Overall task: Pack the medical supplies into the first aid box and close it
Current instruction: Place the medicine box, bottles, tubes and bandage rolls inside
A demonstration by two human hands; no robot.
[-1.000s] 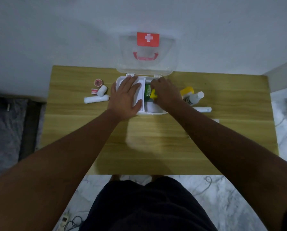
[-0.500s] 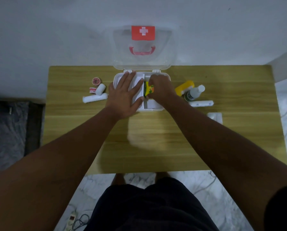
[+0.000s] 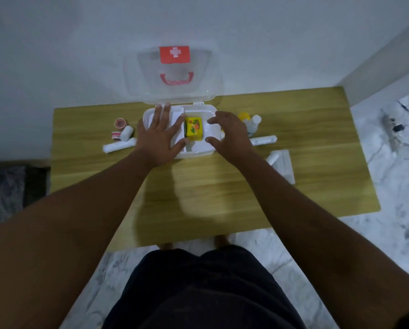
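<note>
Bare forearms (image 3: 99, 210); dark, perhaps black, shorts (image 3: 198, 293); barefoot.

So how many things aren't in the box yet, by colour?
Red: 2, tape roll, small tape.
White: 5, short roll, left long roll, white bottle, right long roll, packet.
Yellow: 1, yellow container.
Total: 8.

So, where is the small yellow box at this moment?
In the head view, the yellow box lies inside the open first aid box, in its right half, between the flat left hand and the open right hand.
</note>
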